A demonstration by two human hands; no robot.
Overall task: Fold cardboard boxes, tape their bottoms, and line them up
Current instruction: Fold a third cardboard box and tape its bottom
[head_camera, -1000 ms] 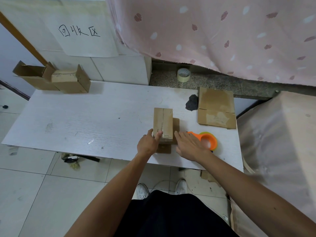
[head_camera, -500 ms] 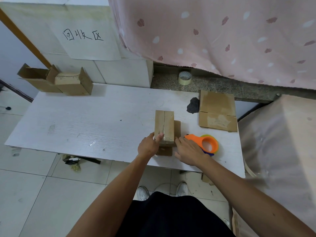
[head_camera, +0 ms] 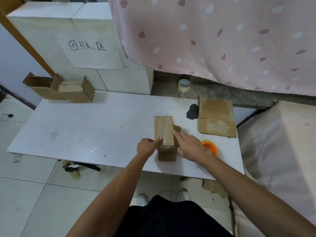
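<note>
A small brown cardboard box (head_camera: pixel 163 129) stands bottom-up near the front edge of the white table (head_camera: pixel 85 127), with clear tape along its middle seam. My left hand (head_camera: pixel 147 146) holds its near left corner, thumb on the taped top. My right hand (head_camera: pixel 189 145) lies with straight fingers against the box's right side. An orange tape dispenser (head_camera: pixel 210 147) sits just right of that hand, partly hidden by it. Two folded boxes (head_camera: pixel 59 88) stand side by side at the table's far left corner. A flat unfolded box (head_camera: pixel 216 115) lies at the back right.
A roll of clear tape (head_camera: pixel 184 85) rests on the stone ledge behind the table. A dark crumpled lump (head_camera: pixel 192 111) lies beside the flat cardboard. Pink curtain (head_camera: pixel 222 40) hangs at the back, a covered bulk (head_camera: pixel 280 151) stands on the right, and white blocks (head_camera: pixel 68 40) carry a handwritten sign.
My right hand has slid forward along the box's right side, its fingers now reaching farther up the box. My left hand stays at the near left corner. The camera has tilted slightly.
</note>
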